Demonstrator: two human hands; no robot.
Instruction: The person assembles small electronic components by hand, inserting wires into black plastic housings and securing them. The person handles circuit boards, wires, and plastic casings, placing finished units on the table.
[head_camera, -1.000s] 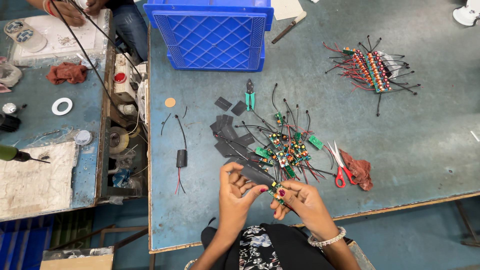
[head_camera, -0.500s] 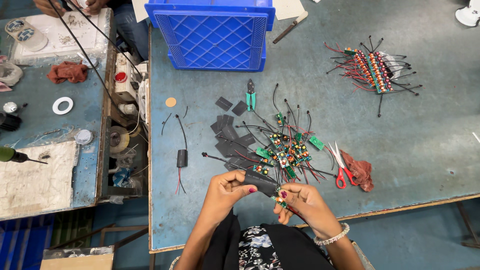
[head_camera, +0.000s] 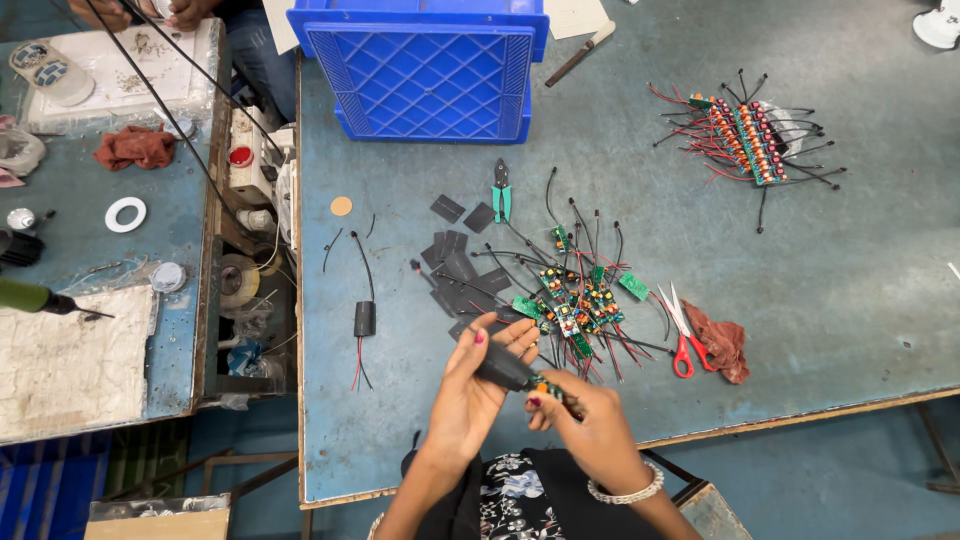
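My left hand (head_camera: 478, 385) pinches a black sleeve (head_camera: 503, 368); my right hand (head_camera: 585, 420) grips the small circuit board (head_camera: 548, 386) entering it. Both feel light, the sleeve pliable, the board stiff and fragile, best held by its edges. More boards (head_camera: 575, 305) lie just beyond on the desk (head_camera: 800, 300).

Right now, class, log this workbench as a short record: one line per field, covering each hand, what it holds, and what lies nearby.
left hand: grips the black sleeve
right hand: pinches the small circuit board at the sleeve's end
nearest pile: loose circuit boards with wires, just beyond the hands
flat pieces: black sleeves beside that pile
tools: red scissors, green pliers
far right: bundled boards
back edge: blue crate
surface: blue-grey table
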